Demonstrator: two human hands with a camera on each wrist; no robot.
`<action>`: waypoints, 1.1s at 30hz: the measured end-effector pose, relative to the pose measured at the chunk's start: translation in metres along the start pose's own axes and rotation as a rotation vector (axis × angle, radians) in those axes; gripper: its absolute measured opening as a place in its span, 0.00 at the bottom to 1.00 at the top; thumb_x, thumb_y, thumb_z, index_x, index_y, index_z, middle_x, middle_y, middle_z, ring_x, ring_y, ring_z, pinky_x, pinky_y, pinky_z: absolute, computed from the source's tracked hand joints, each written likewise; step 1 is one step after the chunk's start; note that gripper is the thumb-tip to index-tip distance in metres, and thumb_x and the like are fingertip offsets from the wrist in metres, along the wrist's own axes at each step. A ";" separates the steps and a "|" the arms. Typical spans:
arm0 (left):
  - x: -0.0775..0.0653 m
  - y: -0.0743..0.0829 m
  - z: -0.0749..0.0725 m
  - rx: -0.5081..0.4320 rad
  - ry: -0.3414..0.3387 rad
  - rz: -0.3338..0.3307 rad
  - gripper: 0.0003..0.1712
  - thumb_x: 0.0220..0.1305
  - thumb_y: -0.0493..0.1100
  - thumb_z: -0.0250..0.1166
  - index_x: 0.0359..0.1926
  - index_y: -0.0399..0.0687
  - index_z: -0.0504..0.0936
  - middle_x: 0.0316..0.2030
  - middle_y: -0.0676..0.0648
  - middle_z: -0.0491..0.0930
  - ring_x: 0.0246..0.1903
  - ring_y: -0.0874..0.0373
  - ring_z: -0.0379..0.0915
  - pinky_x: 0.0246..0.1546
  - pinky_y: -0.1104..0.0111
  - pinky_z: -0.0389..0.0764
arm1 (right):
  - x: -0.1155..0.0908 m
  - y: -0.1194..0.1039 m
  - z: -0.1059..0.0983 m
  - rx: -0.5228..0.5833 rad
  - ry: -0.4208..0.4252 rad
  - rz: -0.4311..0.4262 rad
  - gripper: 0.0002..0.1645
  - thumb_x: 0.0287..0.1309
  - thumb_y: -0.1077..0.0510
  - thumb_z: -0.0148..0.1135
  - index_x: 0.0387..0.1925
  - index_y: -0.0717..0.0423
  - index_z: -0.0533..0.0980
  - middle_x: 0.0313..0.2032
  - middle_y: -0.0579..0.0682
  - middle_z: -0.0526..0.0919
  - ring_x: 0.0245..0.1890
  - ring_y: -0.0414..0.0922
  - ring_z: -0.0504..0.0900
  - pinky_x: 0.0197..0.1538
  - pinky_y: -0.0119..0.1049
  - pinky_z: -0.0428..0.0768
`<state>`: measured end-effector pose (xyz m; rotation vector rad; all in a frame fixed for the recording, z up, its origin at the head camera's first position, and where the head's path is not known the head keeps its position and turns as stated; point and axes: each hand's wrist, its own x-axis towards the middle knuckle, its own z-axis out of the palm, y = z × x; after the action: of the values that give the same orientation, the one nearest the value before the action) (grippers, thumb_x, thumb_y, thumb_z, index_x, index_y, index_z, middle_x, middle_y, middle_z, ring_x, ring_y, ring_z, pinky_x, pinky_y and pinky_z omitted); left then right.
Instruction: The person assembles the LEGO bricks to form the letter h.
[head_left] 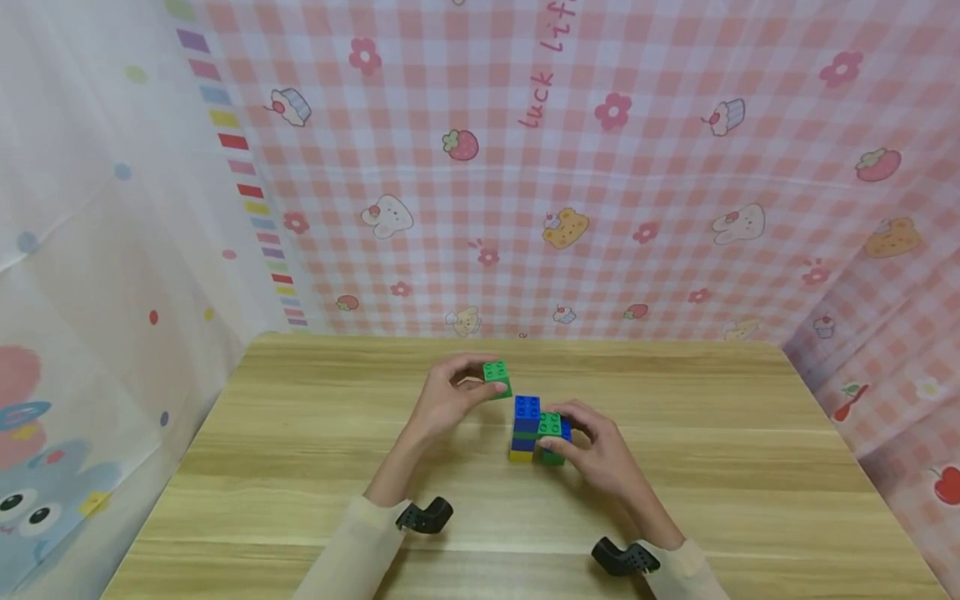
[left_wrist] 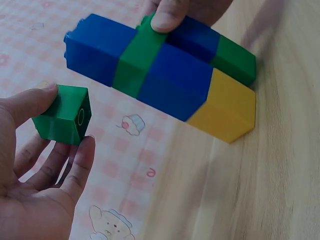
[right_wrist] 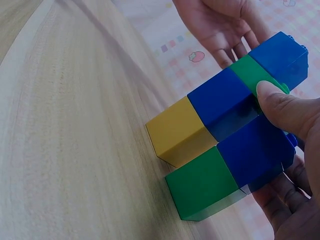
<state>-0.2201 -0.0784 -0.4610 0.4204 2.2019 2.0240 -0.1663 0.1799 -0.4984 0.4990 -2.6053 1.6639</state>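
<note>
Between thumb and fingertips, my left hand [head_left: 444,402] pinches a small green brick [head_left: 497,380], raised left of and above the block stack. In the left wrist view, the hollow underside of this brick [left_wrist: 82,116] faces the stack. The stack stands upright on the table. Its taller column has a yellow brick [right_wrist: 181,131] at the bottom, then blue, green and a blue brick [head_left: 527,407] on top. Beside it, a lower column has a green brick [right_wrist: 202,182] under a blue one [right_wrist: 255,150]. My right hand [head_left: 600,446] grips the stack, thumb on the green layer [left_wrist: 137,65].
The wooden table [head_left: 300,467] extends around the stack on all sides. A pink checked cloth [head_left: 510,250] hangs behind its back edge, with more patterned cloth at both sides. A black wrist mount [head_left: 426,516] sits on each sleeve.
</note>
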 end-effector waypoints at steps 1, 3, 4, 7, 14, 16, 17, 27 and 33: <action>-0.001 0.001 0.001 -0.003 -0.006 0.004 0.23 0.62 0.40 0.75 0.58 0.49 0.83 0.51 0.38 0.81 0.48 0.49 0.82 0.47 0.68 0.88 | 0.000 0.000 0.000 -0.001 0.000 -0.002 0.20 0.61 0.50 0.72 0.55 0.39 0.81 0.52 0.42 0.85 0.54 0.44 0.82 0.65 0.53 0.81; -0.002 0.004 0.001 -0.004 -0.014 0.011 0.23 0.62 0.40 0.74 0.59 0.49 0.83 0.52 0.37 0.80 0.49 0.48 0.82 0.47 0.68 0.88 | 0.000 0.000 0.000 -0.002 0.001 0.000 0.20 0.61 0.49 0.72 0.55 0.38 0.81 0.52 0.41 0.85 0.54 0.44 0.82 0.65 0.53 0.81; -0.003 0.005 0.002 -0.006 -0.015 0.012 0.23 0.62 0.40 0.74 0.59 0.49 0.83 0.52 0.38 0.81 0.49 0.48 0.81 0.47 0.68 0.88 | 0.000 0.000 0.000 -0.004 0.001 -0.002 0.20 0.61 0.49 0.72 0.55 0.38 0.81 0.52 0.41 0.85 0.54 0.44 0.82 0.65 0.53 0.81; -0.004 0.008 0.002 -0.007 -0.017 0.011 0.23 0.62 0.40 0.74 0.59 0.49 0.83 0.52 0.39 0.81 0.49 0.48 0.81 0.47 0.69 0.88 | 0.000 0.000 0.000 -0.004 0.004 -0.002 0.21 0.61 0.48 0.72 0.55 0.37 0.81 0.52 0.41 0.85 0.55 0.44 0.82 0.65 0.54 0.81; -0.007 0.019 0.003 -0.022 -0.011 -0.007 0.23 0.62 0.40 0.74 0.59 0.48 0.83 0.52 0.37 0.81 0.45 0.53 0.85 0.46 0.68 0.88 | 0.000 0.000 0.000 -0.005 0.005 0.005 0.21 0.61 0.48 0.72 0.55 0.38 0.81 0.52 0.41 0.85 0.55 0.45 0.82 0.65 0.55 0.80; -0.008 0.023 0.004 -0.029 -0.009 -0.002 0.23 0.62 0.39 0.74 0.59 0.48 0.83 0.51 0.38 0.81 0.46 0.52 0.84 0.47 0.69 0.88 | 0.000 0.000 0.000 -0.005 0.005 0.008 0.20 0.61 0.48 0.72 0.55 0.38 0.81 0.52 0.41 0.85 0.55 0.45 0.82 0.65 0.55 0.80; -0.009 0.025 0.004 -0.035 -0.010 0.001 0.23 0.62 0.39 0.74 0.59 0.47 0.83 0.51 0.39 0.81 0.46 0.51 0.84 0.47 0.69 0.88 | 0.000 0.000 0.000 -0.004 0.004 0.009 0.20 0.61 0.48 0.72 0.55 0.38 0.81 0.52 0.41 0.85 0.55 0.45 0.82 0.66 0.55 0.80; -0.012 0.033 0.012 -0.064 -0.070 0.063 0.24 0.61 0.40 0.76 0.58 0.46 0.83 0.52 0.37 0.81 0.50 0.45 0.82 0.51 0.67 0.87 | 0.000 -0.001 -0.001 0.019 -0.010 0.005 0.21 0.62 0.49 0.72 0.56 0.40 0.80 0.52 0.42 0.84 0.55 0.46 0.82 0.67 0.57 0.79; -0.013 0.036 0.019 -0.033 -0.075 0.095 0.22 0.60 0.38 0.76 0.56 0.47 0.84 0.50 0.42 0.83 0.47 0.51 0.82 0.53 0.65 0.87 | 0.000 -0.001 0.000 0.032 -0.013 -0.013 0.20 0.62 0.51 0.72 0.56 0.42 0.81 0.51 0.42 0.84 0.54 0.43 0.82 0.65 0.54 0.80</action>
<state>-0.1982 -0.0615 -0.4286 0.5977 2.1396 2.0521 -0.1660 0.1801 -0.4976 0.5288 -2.5826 1.7067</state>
